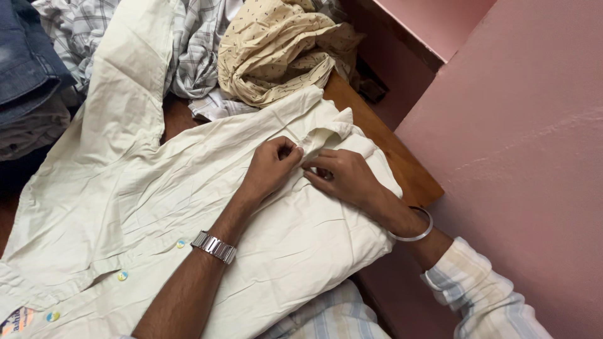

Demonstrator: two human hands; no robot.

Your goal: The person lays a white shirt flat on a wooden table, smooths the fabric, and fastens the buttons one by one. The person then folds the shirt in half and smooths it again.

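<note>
A cream shirt [144, 194] lies spread across a wooden table [402, 169], its button placket running along the lower left with coloured buttons [122, 275]. My left hand [273, 164], with a metal watch on the wrist, pinches the fabric near the collar [314, 137]. My right hand [342, 177], with a silver bangle on the wrist, grips the same spot from the other side. Both hands meet at the collar's top, fingers closed on the cloth.
A pile of clothes sits at the table's far side: a beige patterned shirt [276, 44], a grey checked shirt [195, 50] and blue jeans [25, 50] at the left. A pink wall [521, 125] stands close on the right.
</note>
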